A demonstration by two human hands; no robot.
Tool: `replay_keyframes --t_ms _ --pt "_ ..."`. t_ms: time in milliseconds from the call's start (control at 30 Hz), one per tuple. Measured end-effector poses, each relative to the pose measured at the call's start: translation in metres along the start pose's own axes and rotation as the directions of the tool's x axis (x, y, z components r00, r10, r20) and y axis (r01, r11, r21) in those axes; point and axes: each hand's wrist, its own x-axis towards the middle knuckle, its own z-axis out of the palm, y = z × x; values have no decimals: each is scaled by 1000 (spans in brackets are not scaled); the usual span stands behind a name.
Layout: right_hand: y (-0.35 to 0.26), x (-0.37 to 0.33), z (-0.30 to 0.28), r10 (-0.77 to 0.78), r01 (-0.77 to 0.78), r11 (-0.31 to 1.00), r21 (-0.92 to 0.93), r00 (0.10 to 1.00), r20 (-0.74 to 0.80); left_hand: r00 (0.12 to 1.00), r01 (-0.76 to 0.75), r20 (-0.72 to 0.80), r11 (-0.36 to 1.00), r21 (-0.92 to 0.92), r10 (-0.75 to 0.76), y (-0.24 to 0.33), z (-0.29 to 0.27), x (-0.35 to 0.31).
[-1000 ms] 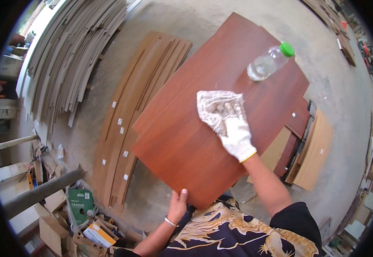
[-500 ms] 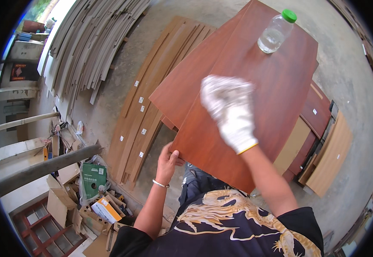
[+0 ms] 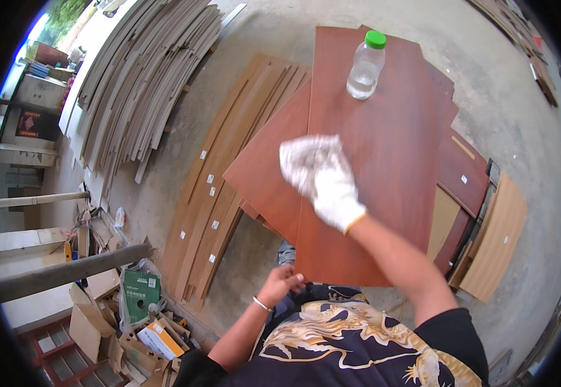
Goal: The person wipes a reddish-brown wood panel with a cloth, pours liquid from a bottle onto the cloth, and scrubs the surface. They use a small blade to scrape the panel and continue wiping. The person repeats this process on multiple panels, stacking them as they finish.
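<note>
R hand (image 3: pixel 330 187), gloved, reaches twd 11, palm down on whitish cloth (image 3: pixel 303 161); blurred, can't tell if clutched. L hand (image 3: pixel 279 287) at 7 o'clock corner of top red-brown board (image 3: pixel 383 187), pinch unclear. Board's atop others, long axis approx 12–6; bare surface twd 3, bottle (image 3: pixel 364 69) nr 12.

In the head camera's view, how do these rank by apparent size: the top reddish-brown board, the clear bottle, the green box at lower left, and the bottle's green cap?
Largest: top reddish-brown board.
Middle: clear bottle and green box, too alike to rank.
Smallest: green cap.
</note>
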Motion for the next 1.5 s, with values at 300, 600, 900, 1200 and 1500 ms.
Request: replay_keyframes --t_ms 300,600,900,1200,1500 --pt "-12 8 -5 167 -190 973 131 971 171 959 -112 20 312 943 283 85 48 -7" --pt "26 103 28 202 -208 977 56 975 90 572 -695 731 -254 673 373 145 81 123" --pt "154 331 63 503 -477 857 -197 857 110 558 -740 762 -220 636 327 140 88 117" --pt "65 211 52 294 -261 929 -262 951 96 583 -761 791 -215 612 188 146 82 121" --pt "149 323 77 472 -468 871 -149 881 -10 522 -779 812 -241 578 261 146 83 111"
